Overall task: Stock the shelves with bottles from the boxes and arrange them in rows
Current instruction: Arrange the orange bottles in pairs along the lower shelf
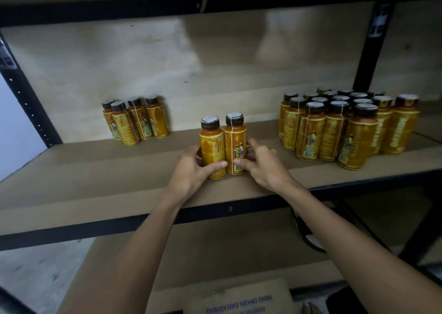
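The left hand (191,170) grips the left bottle (211,144); the right hand (263,168) grips the right bottle (235,141). Both stand upright and touching, toward the shelf (107,184) front edge. Bare board separates them from the four-bottle group (136,120) and the large bottle group (346,127).

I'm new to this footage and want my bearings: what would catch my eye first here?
At the middle of the shelf, the left hand grips the left bottle and the right hand grips the right bottle, both orange, upright and side by side. To the right stands a big cluster of like bottles. At the back left is a group of four.
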